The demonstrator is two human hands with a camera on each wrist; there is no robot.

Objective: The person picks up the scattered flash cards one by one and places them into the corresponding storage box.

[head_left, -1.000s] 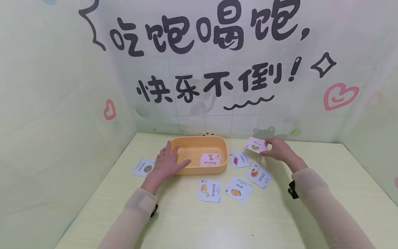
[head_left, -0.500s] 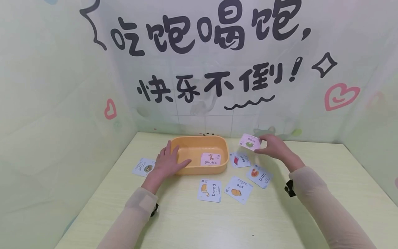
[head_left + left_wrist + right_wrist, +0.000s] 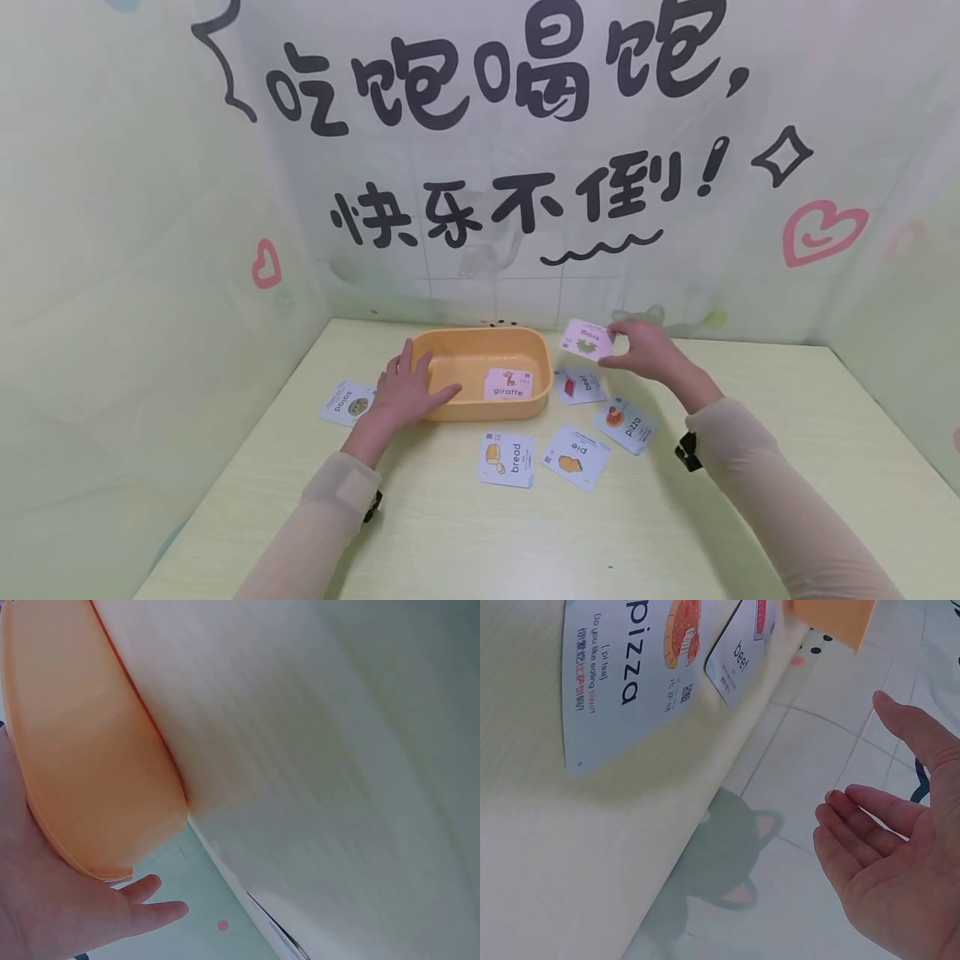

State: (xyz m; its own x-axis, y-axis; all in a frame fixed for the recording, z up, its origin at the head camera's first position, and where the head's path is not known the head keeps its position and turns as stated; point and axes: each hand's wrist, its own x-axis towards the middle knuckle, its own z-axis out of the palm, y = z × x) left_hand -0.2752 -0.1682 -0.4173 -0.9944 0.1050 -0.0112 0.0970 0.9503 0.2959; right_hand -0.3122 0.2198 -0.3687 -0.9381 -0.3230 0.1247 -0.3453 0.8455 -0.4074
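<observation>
My right hand (image 3: 648, 348) pinches a pink frog card (image 3: 587, 340) by its right edge, raised at the back near the beef card (image 3: 579, 386). In the right wrist view this frog card (image 3: 853, 750) shows edge-on, a thin line between thumb and fingertips. An orange tray (image 3: 480, 410) stands left of it, with a pink giraffe card (image 3: 508, 384) lying inside. My left hand (image 3: 402, 393) rests on the tray's left end, fingers spread over the rim. In the left wrist view the palm lies against the outer wall of the tray (image 3: 105, 742).
Blue-bordered cards lie on the table (image 3: 540, 542): pizza (image 3: 627, 426), pie (image 3: 575, 458) and bread (image 3: 506, 460) in front of the tray and to its right. A salad card (image 3: 347, 403) is left of it, partly behind my left hand. A printed cloth wall (image 3: 495, 292) closes off the back.
My right hand has moved left and slightly up with the frog card, from right of the beef card toward the tray's right end. The left hand and tray stay put.
</observation>
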